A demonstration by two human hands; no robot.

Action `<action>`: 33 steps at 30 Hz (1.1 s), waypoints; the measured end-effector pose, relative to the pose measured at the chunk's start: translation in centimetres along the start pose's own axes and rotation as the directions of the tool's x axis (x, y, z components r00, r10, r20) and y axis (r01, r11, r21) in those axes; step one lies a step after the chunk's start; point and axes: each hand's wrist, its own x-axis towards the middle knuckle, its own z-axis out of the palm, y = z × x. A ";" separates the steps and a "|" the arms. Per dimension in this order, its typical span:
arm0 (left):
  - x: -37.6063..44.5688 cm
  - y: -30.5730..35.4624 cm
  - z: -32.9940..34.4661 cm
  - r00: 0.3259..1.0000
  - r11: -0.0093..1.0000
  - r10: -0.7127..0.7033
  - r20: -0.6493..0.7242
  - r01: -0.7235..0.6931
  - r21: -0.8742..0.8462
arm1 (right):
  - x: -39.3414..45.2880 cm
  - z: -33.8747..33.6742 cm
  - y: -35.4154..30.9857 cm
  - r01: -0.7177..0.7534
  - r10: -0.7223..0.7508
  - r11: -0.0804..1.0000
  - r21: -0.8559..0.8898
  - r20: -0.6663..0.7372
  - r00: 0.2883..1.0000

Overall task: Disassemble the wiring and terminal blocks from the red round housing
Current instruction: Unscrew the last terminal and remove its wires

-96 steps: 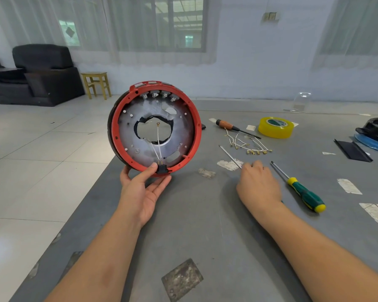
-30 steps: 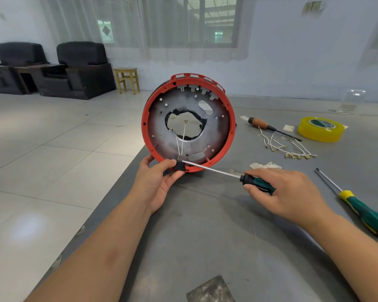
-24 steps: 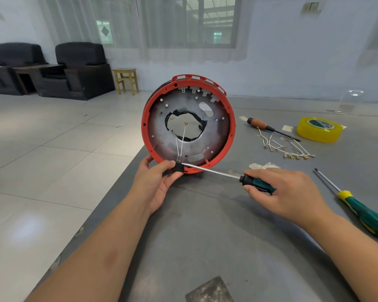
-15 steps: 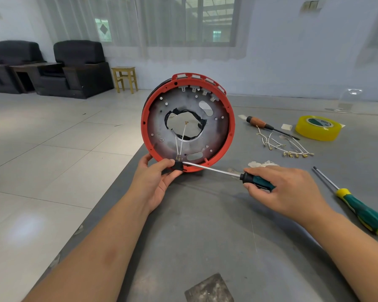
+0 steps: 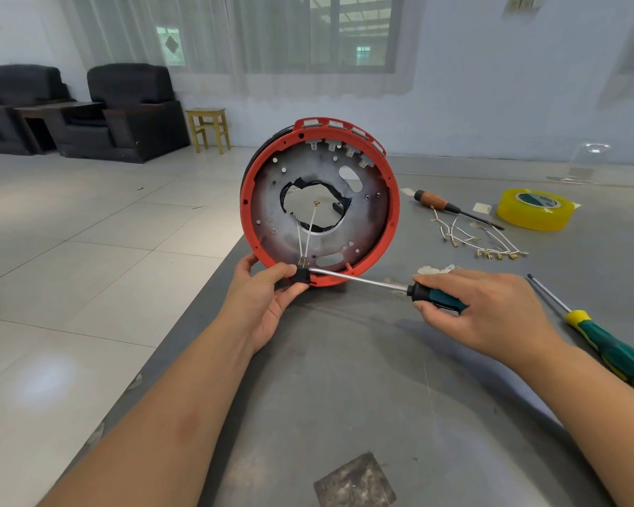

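the red round housing (image 5: 319, 203) stands on edge on the grey table (image 5: 381, 378), little changed over the last second; left hand (image 5: 268, 298) still pinches the black terminal block (image 5: 301, 275), right hand (image 5: 484, 309) grips the screwdriver (image 5: 399, 287), tip now at the block, so it looks ready to free

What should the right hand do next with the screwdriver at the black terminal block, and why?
Probably turn the screwdriver to loosen the screw. Its tip already sits at the black terminal block on the lower rim of the red housing. The left hand pinches that block, the right hand has its grip on the handle, and two white wires are attached to the block.
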 end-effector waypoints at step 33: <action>-0.5 0.8 -0.6 0.992 0.984 -0.119 0.035 0.123 -0.132 | 1.0 -1.1 -1.6 0.012 -0.011 1.000 -0.011 0.034 0.999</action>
